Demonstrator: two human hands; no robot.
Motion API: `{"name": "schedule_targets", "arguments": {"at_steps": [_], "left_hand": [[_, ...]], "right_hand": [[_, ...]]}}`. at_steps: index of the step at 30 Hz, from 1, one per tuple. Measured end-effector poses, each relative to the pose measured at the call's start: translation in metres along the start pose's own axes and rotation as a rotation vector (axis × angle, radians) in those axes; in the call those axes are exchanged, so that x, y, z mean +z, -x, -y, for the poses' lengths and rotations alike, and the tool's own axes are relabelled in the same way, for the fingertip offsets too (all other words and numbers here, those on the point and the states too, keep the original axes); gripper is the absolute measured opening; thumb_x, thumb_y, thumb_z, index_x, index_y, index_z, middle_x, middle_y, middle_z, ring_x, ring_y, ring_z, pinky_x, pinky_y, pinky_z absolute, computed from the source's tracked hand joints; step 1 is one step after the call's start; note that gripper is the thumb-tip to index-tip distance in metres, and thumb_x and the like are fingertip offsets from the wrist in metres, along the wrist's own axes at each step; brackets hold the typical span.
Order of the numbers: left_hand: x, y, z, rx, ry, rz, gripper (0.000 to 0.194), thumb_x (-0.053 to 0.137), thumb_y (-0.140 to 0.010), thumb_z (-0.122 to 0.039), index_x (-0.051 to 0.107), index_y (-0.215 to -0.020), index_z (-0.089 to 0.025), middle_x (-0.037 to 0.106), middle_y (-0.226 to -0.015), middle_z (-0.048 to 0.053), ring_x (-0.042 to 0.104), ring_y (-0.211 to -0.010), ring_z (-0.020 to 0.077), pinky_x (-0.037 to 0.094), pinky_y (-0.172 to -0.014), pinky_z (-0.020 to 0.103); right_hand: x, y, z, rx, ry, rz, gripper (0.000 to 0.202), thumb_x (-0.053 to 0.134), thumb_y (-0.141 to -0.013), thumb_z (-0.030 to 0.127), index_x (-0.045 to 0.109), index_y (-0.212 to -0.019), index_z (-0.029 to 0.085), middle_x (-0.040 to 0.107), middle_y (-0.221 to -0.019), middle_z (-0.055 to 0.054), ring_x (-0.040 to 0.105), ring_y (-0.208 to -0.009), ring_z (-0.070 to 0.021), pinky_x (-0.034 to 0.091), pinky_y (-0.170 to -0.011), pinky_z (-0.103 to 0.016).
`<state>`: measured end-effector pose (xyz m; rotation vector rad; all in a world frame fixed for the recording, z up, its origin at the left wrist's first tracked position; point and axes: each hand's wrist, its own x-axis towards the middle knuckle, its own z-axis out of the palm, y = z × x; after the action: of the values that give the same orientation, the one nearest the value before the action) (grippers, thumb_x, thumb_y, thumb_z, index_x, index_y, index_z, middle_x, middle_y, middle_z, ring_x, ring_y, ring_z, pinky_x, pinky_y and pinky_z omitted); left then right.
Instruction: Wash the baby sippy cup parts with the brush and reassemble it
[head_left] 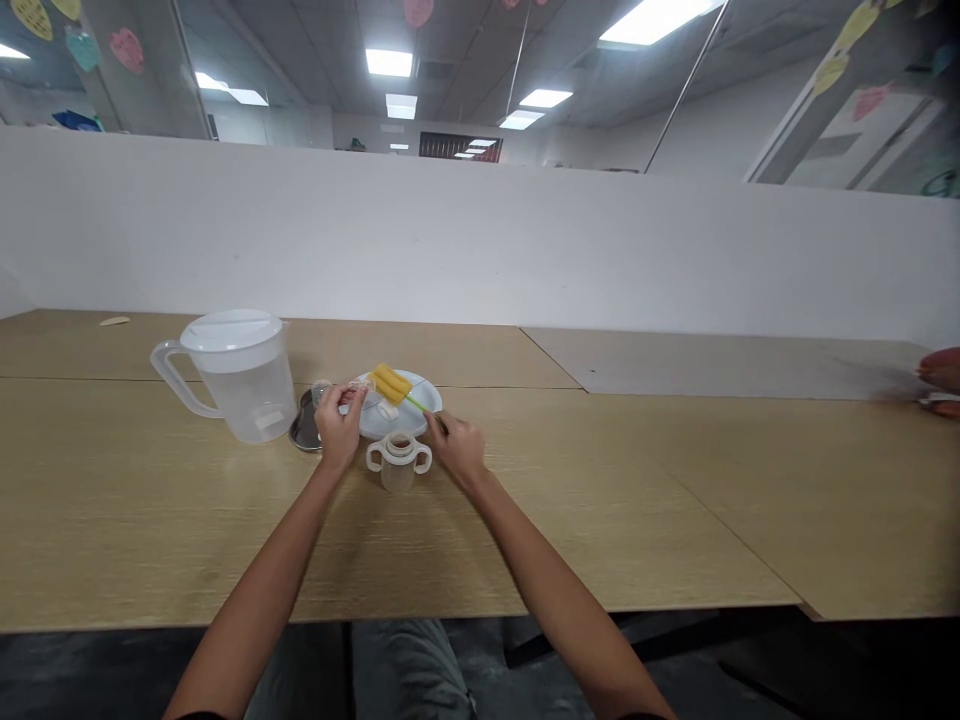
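Note:
My right hand [456, 443] is closed round the green handle of a brush with a yellow sponge head [391, 384]. The sponge head is over a white plate [429, 396]. My left hand [340, 420] pinches a small clear piece [367, 383] at the plate's left side, close to the sponge; its exact shape is too small to tell. A small white piece [388, 410] lies on the plate. In front of the plate, a clear cup with two white handles [398, 461] stands upright on the table. Part of a dark round tray [304, 424] shows left of my left hand.
A lidded clear pitcher [251, 385] stands on the wooden table [600, 500] at the left, its handle pointing left. A small flat pale object [115, 321] lies at the back left. A white partition [480, 240] rises behind the table. Reddish objects [941, 380] show at the right edge.

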<state>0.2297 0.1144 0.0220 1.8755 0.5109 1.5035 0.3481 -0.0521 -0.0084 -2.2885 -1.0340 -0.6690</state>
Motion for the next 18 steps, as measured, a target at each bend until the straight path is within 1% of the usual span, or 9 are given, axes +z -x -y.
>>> {"name": "schedule_targets", "arguments": {"at_steps": [2, 3, 7, 9, 11, 13, 16, 18], "left_hand": [[0.0, 0.001, 0.001, 0.033, -0.028, 0.013, 0.03, 0.056, -0.084, -0.042, 0.065, -0.099, -0.018, 0.063, -0.093, 0.005, 0.058, -0.075, 0.0141, 0.049, -0.075, 0.03], [0.0, 0.001, 0.001, 0.05, -0.042, 0.02, 0.03, 0.055, -0.085, -0.041, 0.065, -0.102, -0.018, 0.063, -0.096, 0.006, 0.058, -0.076, 0.0144, 0.049, -0.077, 0.031], [-0.004, -0.001, 0.001, 0.129, -0.111, 0.064, 0.029, 0.053, -0.086, -0.037, 0.066, -0.105, -0.019, 0.063, -0.098, 0.007, 0.058, -0.082, 0.0163, 0.048, -0.082, 0.031], [-0.01, -0.006, 0.006, 0.139, -0.166, 0.039, 0.03, 0.052, -0.086, -0.035, 0.067, -0.105, -0.019, 0.062, -0.099, 0.007, 0.059, -0.085, 0.0177, 0.047, -0.084, 0.032], [-0.018, -0.011, 0.015, 0.126, -0.27, -0.008, 0.03, 0.051, -0.085, -0.033, 0.068, -0.105, -0.018, 0.061, -0.099, 0.009, 0.058, -0.09, 0.0205, 0.046, -0.087, 0.034], [-0.028, -0.014, 0.029, 0.115, -0.411, -0.021, 0.032, 0.051, -0.084, -0.03, 0.068, -0.107, -0.018, 0.061, -0.098, 0.01, 0.057, -0.093, 0.0238, 0.045, -0.088, 0.038], [-0.039, -0.013, 0.051, 0.116, -0.6, 0.048, 0.036, 0.049, -0.081, -0.025, 0.067, -0.111, -0.017, 0.062, -0.096, 0.012, 0.057, -0.093, 0.0277, 0.044, -0.087, 0.042], [-0.042, -0.009, 0.063, 0.105, -0.666, 0.108, 0.039, 0.047, -0.079, -0.021, 0.065, -0.113, -0.016, 0.063, -0.096, 0.014, 0.058, -0.093, 0.0294, 0.044, -0.086, 0.044]], "right_hand": [[0.0, -0.001, -0.002, 0.045, -0.021, -0.034, 0.056, 0.027, -0.096, 0.05, 0.069, -0.08, 0.017, 0.067, -0.064, -0.005, 0.052, -0.052, -0.0103, 0.019, -0.052, -0.024], [0.001, -0.001, -0.003, 0.042, -0.037, -0.043, 0.057, 0.026, -0.097, 0.05, 0.069, -0.08, 0.017, 0.067, -0.064, -0.005, 0.052, -0.052, -0.0102, 0.02, -0.052, -0.024], [0.002, -0.001, -0.005, -0.063, -0.068, -0.019, 0.056, 0.027, -0.096, 0.05, 0.069, -0.082, 0.017, 0.069, -0.069, -0.006, 0.053, -0.055, -0.0103, 0.021, -0.053, -0.024], [0.003, -0.001, -0.006, -0.057, -0.048, -0.003, 0.056, 0.028, -0.096, 0.051, 0.069, -0.081, 0.017, 0.069, -0.07, -0.007, 0.053, -0.055, -0.0105, 0.02, -0.053, -0.024], [0.002, -0.001, -0.007, -0.017, -0.035, -0.009, 0.056, 0.027, -0.096, 0.051, 0.069, -0.081, 0.017, 0.069, -0.07, -0.007, 0.052, -0.055, -0.0107, 0.019, -0.053, -0.024], [0.001, -0.002, -0.008, 0.015, -0.034, -0.026, 0.058, 0.026, -0.096, 0.052, 0.069, -0.081, 0.016, 0.069, -0.069, -0.007, 0.051, -0.054, -0.0106, 0.019, -0.053, -0.024], [0.001, -0.003, -0.009, 0.041, -0.033, -0.043, 0.059, 0.025, -0.096, 0.052, 0.069, -0.08, 0.016, 0.067, -0.066, -0.007, 0.05, -0.052, -0.0101, 0.019, -0.052, -0.025], [0.001, -0.003, -0.009, 0.037, -0.029, -0.048, 0.058, 0.027, -0.096, 0.052, 0.069, -0.077, 0.016, 0.066, -0.064, -0.006, 0.049, -0.051, -0.0099, 0.019, -0.052, -0.025]]}}
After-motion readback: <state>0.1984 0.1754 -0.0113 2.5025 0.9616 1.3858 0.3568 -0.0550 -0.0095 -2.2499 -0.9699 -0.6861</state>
